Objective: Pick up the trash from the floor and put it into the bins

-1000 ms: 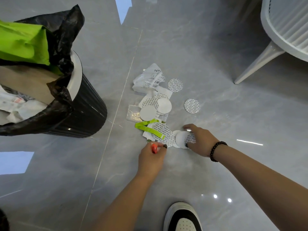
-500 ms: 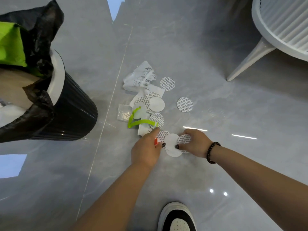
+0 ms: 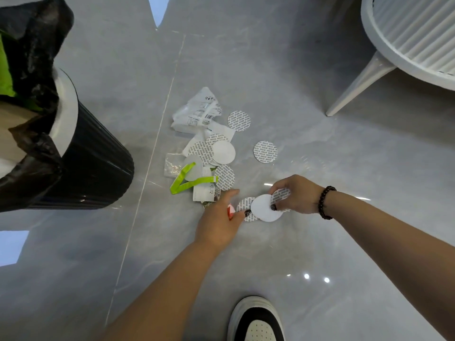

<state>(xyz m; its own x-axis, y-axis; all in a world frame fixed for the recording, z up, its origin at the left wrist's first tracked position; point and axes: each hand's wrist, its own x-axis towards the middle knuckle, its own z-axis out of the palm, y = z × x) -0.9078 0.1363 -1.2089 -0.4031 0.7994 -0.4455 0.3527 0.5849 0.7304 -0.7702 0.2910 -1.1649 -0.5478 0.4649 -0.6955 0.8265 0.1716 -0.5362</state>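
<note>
Discs (image 3: 266, 207): three pinched by right hand (image 3: 296, 195).

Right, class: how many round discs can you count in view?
10. Two lie apart beyond the pile, five overlap within it, three sit between the left hand and right hand. More may be hidden underneath.
</note>
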